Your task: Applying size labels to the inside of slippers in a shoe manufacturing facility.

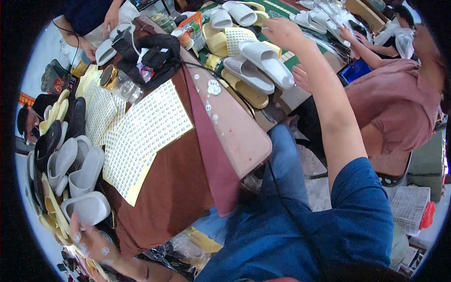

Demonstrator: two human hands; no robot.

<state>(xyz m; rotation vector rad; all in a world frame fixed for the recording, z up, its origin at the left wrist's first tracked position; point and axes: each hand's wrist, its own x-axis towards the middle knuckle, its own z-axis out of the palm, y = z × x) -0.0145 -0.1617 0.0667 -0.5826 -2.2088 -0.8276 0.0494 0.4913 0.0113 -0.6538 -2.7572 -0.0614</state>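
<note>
The right hand (282,30) holds a grey slipper (265,63) far off, its long side pointing near-right, while the left hand (89,239) fingers touch another grey slipper (89,207) near-left.

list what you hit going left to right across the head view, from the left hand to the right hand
left hand touching a grey slipper → yellow sticker sheets on the brown cloth → pink table edge → pair of grey slippers → right hand
</note>
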